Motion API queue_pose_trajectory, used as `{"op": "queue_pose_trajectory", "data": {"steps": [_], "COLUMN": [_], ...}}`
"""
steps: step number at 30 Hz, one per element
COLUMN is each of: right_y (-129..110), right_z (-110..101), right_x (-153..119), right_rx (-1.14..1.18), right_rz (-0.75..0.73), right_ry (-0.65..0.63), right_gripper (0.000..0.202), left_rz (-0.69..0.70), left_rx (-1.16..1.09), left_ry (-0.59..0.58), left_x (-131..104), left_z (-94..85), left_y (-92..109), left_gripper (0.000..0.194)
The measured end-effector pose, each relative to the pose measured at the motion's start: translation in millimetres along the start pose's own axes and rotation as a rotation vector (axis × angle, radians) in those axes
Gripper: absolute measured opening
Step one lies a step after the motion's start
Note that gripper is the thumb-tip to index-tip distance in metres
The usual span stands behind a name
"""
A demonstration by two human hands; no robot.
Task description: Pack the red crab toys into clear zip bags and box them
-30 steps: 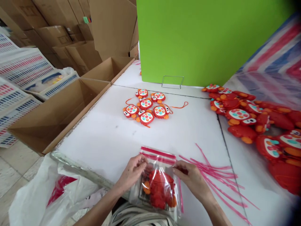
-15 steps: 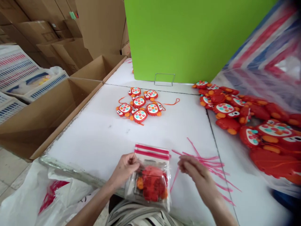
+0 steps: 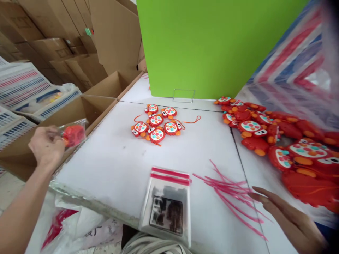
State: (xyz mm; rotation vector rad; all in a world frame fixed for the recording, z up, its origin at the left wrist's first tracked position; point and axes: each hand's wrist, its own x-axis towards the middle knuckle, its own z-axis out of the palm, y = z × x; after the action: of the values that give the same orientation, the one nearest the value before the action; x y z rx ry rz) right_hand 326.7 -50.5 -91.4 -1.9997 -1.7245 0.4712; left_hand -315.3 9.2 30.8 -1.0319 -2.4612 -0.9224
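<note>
My left hand [image 3: 47, 144] grips one end of a clear bag with a red toy [image 3: 74, 135] inside, above the open cardboard box at the left. At the right, my right hand [image 3: 283, 215] has its fingers extended and holds nothing; its fingertips are beside the pink strips [image 3: 233, 190] on the table. A stack of clear bags [image 3: 169, 183] with pink bands and black print lies at the table's front edge. Several red toys with white, dotted faces [image 3: 156, 134] form a group in the middle of the table.
A large heap of red toys [image 3: 254, 127] covers the right side. Behind the table stands a green panel [image 3: 206, 46] with a wire loop at its foot. The open cardboard box [image 3: 106, 102] adjoins the table's left edge, with plastic baskets [image 3: 58, 102] beyond it.
My left hand has moved left, carrying the bagged toy from the front edge to over the box. My right hand has moved right, past the pink strips. The bag stack is now uncovered.
</note>
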Motion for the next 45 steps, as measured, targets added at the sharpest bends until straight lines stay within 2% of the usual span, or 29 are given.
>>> {"op": "queue_pose_trajectory", "data": {"steps": [2,3,4,7,9,10,12,14,16,18,20,23,25,27,30,33,36,38,40,42,45], "right_y": [-3,-7,-11,-25,-35,-38,-44,-48,-49,-45,-34,-4,16,30,33,18,-12,-46,-89,-139,-210], "right_z": [1,1,1,3,6,8,12,17,22,27,28,17,3,-12,-26,-21,3,27,55,82,121], "right_x": [3,4,4,5,7,8,13,20,28,35,40,40,35,28,19,20,36,52,66,77,96], "right_rx": [-0.045,-0.047,-0.023,0.098,0.084,0.070,0.082,0.103,0.109,0.105,0.074,-0.027,-0.097,-0.151,-0.181,-0.130,-0.057,0.001,0.045,0.029,-0.088], "right_rz": [0.086,0.117,0.120,0.079,0.092,0.099,0.088,0.058,0.009,-0.056,-0.108,-0.072,0.065,0.225,0.322,0.209,0.004,-0.169,-0.371,-0.549,-0.692], "right_ry": [-0.038,-0.064,-0.064,-0.047,0.001,0.018,0.026,0.014,-0.013,-0.041,-0.034,0.079,0.158,0.177,0.120,0.023,-0.005,0.019,0.007,-0.072,-0.224], "right_gripper": [0.047,0.046,0.045,0.037,0.035,0.034,0.032,0.031,0.031,0.031,0.031,0.037,0.046,0.056,0.060,0.054,0.046,0.041,0.035,0.032,0.041], "left_rz": [0.146,0.227,0.323,0.502,0.657,0.754,0.949,1.142,1.326,1.446,1.488,1.442,1.362,1.213,0.971,0.803,0.588,0.554,0.637,0.752,0.883], "left_rx": [0.099,0.087,0.032,-0.292,-0.482,-0.540,-0.629,-0.647,-0.616,-0.564,-0.497,-0.430,-0.453,-0.534,-0.678,-0.767,-0.764,-0.737,-0.730,-0.702,-0.564], "left_ry": [-0.057,-0.108,-0.211,-0.542,-0.748,-0.862,-1.018,-1.098,-1.104,-1.112,-1.145,-1.213,-1.255,-1.299,-1.361,-1.329,-1.255,-1.185,-1.080,-0.956,-0.741], "left_x": [-6,-18,-35,-108,-165,-192,-239,-275,-299,-315,-325,-333,-337,-339,-336,-320,-295,-282,-280,-287,-310], "left_z": [4.1,7.8,12.8,32.4,44.6,49.1,55.4,60.6,68.8,80.4,91.9,99.1,94.9,86.4,72.3,59.5,45.6,36.9,32.0,33.2,45.3], "left_y": [15,26,40,87,120,137,171,202,228,244,251,248,243,240,237,229,208,186,160,132,96], "left_gripper": [0.035,0.038,0.036,0.031,0.025,0.025,0.026,0.026,0.031,0.041,0.046,0.052,0.057,0.056,0.044,0.036,0.030,0.025,0.023,0.024,0.026]}}
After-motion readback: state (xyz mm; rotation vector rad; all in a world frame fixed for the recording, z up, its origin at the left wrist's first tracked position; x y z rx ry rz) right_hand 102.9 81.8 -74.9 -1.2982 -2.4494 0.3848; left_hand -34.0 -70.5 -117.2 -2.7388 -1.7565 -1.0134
